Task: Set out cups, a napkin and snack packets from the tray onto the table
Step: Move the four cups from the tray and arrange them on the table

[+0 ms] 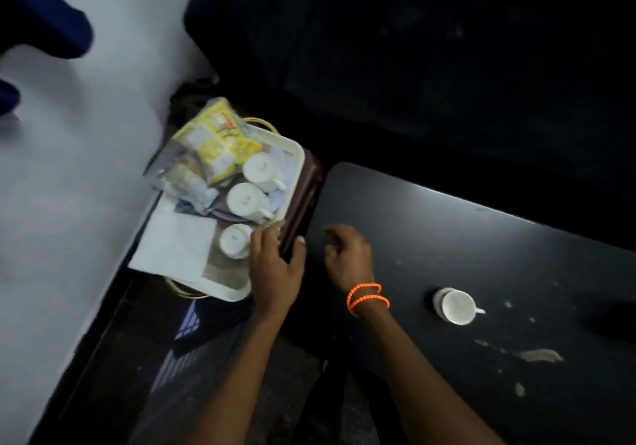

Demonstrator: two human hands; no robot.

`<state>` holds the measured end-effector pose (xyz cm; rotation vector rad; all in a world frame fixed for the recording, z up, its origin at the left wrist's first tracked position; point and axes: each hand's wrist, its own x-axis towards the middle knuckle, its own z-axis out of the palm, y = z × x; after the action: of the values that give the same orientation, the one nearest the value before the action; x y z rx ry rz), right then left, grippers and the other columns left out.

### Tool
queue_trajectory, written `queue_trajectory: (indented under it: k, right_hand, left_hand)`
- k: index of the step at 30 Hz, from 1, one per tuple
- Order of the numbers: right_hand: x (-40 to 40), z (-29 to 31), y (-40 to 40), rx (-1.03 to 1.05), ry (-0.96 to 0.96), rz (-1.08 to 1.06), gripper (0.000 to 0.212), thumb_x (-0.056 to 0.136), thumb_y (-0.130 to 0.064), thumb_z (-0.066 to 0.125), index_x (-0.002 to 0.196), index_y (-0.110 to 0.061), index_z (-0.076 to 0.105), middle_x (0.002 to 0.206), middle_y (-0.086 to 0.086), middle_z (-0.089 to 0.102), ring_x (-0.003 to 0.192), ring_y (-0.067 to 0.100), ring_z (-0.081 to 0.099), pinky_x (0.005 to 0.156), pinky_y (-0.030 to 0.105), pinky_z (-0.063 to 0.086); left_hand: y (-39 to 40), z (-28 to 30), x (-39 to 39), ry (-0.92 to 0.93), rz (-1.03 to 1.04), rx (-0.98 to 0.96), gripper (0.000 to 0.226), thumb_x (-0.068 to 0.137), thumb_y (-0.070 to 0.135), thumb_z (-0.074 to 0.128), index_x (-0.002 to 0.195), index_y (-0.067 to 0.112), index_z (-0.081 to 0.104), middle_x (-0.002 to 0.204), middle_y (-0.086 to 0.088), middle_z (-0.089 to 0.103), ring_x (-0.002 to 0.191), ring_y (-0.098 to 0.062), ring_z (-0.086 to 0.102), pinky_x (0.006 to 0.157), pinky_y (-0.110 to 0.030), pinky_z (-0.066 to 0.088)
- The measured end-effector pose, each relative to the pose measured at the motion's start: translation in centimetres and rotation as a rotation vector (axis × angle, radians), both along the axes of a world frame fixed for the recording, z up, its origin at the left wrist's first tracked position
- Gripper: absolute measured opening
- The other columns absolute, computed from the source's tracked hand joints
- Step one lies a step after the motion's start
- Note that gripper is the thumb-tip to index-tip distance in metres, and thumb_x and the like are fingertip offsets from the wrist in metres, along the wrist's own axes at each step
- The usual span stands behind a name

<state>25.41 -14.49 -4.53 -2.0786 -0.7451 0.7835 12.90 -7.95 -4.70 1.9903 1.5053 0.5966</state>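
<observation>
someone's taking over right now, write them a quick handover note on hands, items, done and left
Left hand: resting on the near right edge of the tray, beside the nearest cup; no grip on anything.
Right hand: empty, open, over the black table, orange bands on the wrist.
Done: one cup is out on the table.
Still in the tray: three cups, upside down in a row, a white napkin hanging over the left edge, and the snack packets piled at the far end.
Left: move the three cups, napkin and packets to the table.
</observation>
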Motion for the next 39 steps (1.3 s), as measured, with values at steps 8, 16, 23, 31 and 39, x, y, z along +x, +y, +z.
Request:
queue_trajectory:
  k: [8, 16, 23, 31, 39]
  right_hand:
    - [-8.1, 0.1, 9.4, -0.110, 0.091, 0.285, 0.038, 0.091, -0.012, 0.055, 0.127, -0.008, 0.068, 0.123, 0.021, 0.065, 0.116, 0.038, 0.060, 0.098, 0.039, 0.049]
    - [-7.8, -0.3, 8.2, 0.024, 0.479, -0.078, 0.024, 0.092, -0.016, 0.063, 0.109, -0.018, 0.080, 0.118, 0.000, 0.066, 0.118, 0.022, 0.063, 0.098, 0.035, 0.050]
    - [-4.8, 0.2, 4.5, 0.271, 0.701, -0.135, 0.021, 0.083, -0.017, 0.082, 0.103, -0.009, 0.078, 0.126, 0.019, 0.066, 0.112, 0.029, 0.070, 0.099, 0.043, 0.057]
    - [2.1, -0.6, -2.5, 0.171, 0.672, -0.024, 0.075, 0.067, 0.009, 0.082, 0.130, -0.022, 0.055, 0.127, -0.001, 0.067, 0.113, 0.002, 0.068, 0.090, 0.019, 0.055]
    - [7.9, -2.0, -11.3, -0.261, 0.170, 0.047, 0.073, 0.074, -0.006, 0.084, 0.141, -0.012, 0.055, 0.127, 0.012, 0.069, 0.116, 0.030, 0.067, 0.101, 0.048, 0.053]
  left_hand:
    - [9.8, 0.4, -6.4, 0.143, 0.452, -0.596, 0.059, 0.104, 0.055, 0.040, 0.122, 0.009, 0.072, 0.129, -0.024, 0.067, 0.120, -0.043, 0.060, 0.105, -0.049, 0.049]
    - [10.1, 0.9, -8.8, -0.706, 0.558, -1.174, 0.016, 0.088, 0.027, 0.080, 0.093, 0.013, 0.085, 0.105, -0.014, 0.081, 0.094, -0.024, 0.079, 0.074, -0.040, 0.066]
    - [6.9, 1.6, -7.2, -0.873, 0.215, -1.292, 0.044, 0.085, 0.004, 0.071, 0.128, -0.002, 0.069, 0.133, -0.023, 0.069, 0.125, -0.030, 0.065, 0.111, -0.037, 0.052]
    - [2.4, 1.2, -0.6, -0.502, -0.210, -0.974, 0.072, 0.057, -0.003, 0.090, 0.121, 0.023, 0.072, 0.120, -0.004, 0.076, 0.112, -0.014, 0.070, 0.092, -0.034, 0.060]
    - [-8.2, -3.0, 7.4, -0.152, -0.381, -0.609, 0.063, 0.052, -0.001, 0.089, 0.104, 0.022, 0.063, 0.111, 0.000, 0.064, 0.101, -0.020, 0.066, 0.089, -0.040, 0.056]
